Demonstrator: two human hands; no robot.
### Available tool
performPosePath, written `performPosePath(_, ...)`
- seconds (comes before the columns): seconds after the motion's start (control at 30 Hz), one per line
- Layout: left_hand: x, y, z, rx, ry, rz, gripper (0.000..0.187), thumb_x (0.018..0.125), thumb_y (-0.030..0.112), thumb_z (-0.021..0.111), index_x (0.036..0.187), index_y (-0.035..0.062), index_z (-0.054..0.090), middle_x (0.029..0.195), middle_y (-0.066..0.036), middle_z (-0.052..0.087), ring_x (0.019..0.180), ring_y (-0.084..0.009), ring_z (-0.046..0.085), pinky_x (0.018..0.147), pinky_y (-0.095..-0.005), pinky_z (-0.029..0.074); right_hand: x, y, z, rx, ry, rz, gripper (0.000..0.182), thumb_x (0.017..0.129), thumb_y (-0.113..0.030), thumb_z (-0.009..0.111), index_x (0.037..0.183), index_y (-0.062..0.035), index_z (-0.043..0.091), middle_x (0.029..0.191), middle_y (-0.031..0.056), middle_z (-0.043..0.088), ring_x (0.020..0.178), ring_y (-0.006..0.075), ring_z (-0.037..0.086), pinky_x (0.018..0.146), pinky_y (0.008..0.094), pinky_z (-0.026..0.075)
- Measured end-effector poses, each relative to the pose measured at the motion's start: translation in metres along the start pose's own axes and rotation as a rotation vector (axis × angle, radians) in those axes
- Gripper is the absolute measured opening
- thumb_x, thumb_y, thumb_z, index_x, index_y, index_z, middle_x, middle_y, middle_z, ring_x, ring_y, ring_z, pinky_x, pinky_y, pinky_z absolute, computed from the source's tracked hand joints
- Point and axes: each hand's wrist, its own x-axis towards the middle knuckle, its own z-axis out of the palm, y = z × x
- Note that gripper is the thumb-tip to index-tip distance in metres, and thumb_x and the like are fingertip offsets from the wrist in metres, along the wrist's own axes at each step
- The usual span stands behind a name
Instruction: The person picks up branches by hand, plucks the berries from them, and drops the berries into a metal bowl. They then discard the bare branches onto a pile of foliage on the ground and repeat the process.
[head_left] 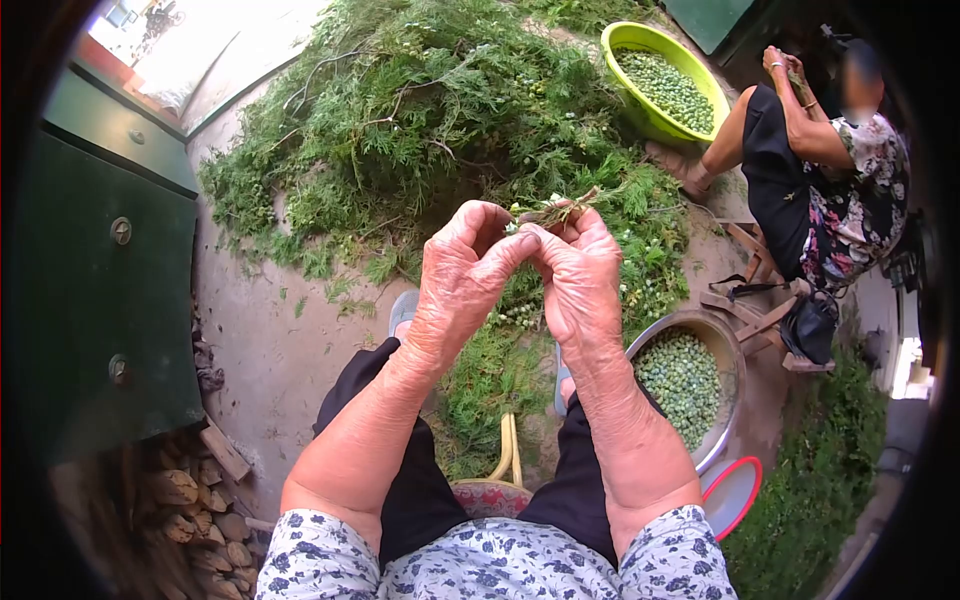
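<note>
My left hand (462,265) and my right hand (582,275) meet in front of me, above the greenery on the floor. Pinched in the right fingers is a small evergreen sprig (562,209) with brownish stems and pale green seed cones. The left thumb and fingertips close against the sprig's left end; what exactly lies between them is partly hidden. Beyond my hands rises a big heap of cut evergreen branches (400,130). To the right of my knee stands a metal basin (737,375) holding many green cones (680,385).
A yellow-green tub (615,45) of cones stands at the back right. Near it another person (850,200) sits working with both hands. A wooden stool (765,325), a red-rimmed basin (735,490), split firewood (205,515) and a dark green cabinet (120,290) surround me.
</note>
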Motion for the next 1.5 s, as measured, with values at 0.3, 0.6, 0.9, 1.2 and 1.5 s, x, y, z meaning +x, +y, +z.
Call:
performPosePath(0.3, 0.001, 0.006, -0.013, -0.231, -0.075, -0.148, 0.011, 0.085, 0.012, 0.061, 0.09, 0.002, 0.06, 0.073, -0.001, 0.059, 0.064, -0.0072, 0.054, 0.058, -0.0216, 0.044, -0.001, 0.002, 0.002, 0.035, -0.003, 0.084, 0.024, 0.077, 0.011, 0.06, 0.098, 0.002, 0.05, 0.087, 0.0098, 0.061, 0.078, 0.0146, 0.06, 0.07, 0.0244, 0.052)
performPosePath(0.6, 0.014, -0.001, -0.023, -0.792, -0.008, -0.334, 0.018, 0.088, 0.016, 0.055, 0.096, -0.0001, 0.055, 0.086, -0.01, 0.058, 0.072, -0.0173, 0.058, 0.061, -0.0277, 0.049, 0.012, -0.004, -0.006, 0.18, -0.088, 0.226, 0.019, 0.083, 0.006, 0.056, 0.101, 0.0017, 0.052, 0.089, 0.0092, 0.059, 0.075, 0.018, 0.058, 0.072, 0.029, 0.05)
performPosePath(0.9, 0.012, -0.009, -0.023, -0.197, -0.001, -0.3, 0.014, 0.086, 0.017, 0.06, 0.09, 0.0042, 0.063, 0.065, 0.004, 0.053, 0.053, -0.0036, 0.042, 0.046, -0.0191, 0.032, 0.019, -0.027, -0.011, 0.229, -0.334, 0.329, 0.018, 0.09, -0.01, 0.052, 0.102, 0.0034, 0.055, 0.076, 0.0079, 0.055, 0.065, 0.0188, 0.053, 0.059, 0.032, 0.045)
performPosePath(1.2, 0.008, -0.006, -0.022, -0.183, -0.28, -0.3, 0.026, 0.088, 0.032, 0.058, 0.08, 0.0069, 0.062, 0.065, 0.003, 0.054, 0.054, -0.0041, 0.042, 0.049, -0.019, 0.032, 0.018, -0.029, -0.014, 0.349, -0.361, 0.346, 0.021, 0.094, -0.013, 0.045, 0.107, 0.0024, 0.049, 0.078, 0.0037, 0.044, 0.07, 0.0156, 0.04, 0.061, 0.0285, 0.036)
performPosePath(1.5, 0.001, 0.002, -0.012, -0.349, -0.34, -0.405, 0.021, 0.084, 0.022, 0.065, 0.097, 0.0046, 0.063, 0.074, -0.001, 0.061, 0.058, -0.0051, 0.049, 0.053, -0.0187, 0.038, 0.017, -0.013, -0.011, 0.481, -0.163, 0.247, 0.018, 0.094, -0.017, 0.045, 0.103, -0.0016, 0.05, 0.075, 0.0028, 0.042, 0.067, 0.0154, 0.038, 0.06, 0.0287, 0.038)
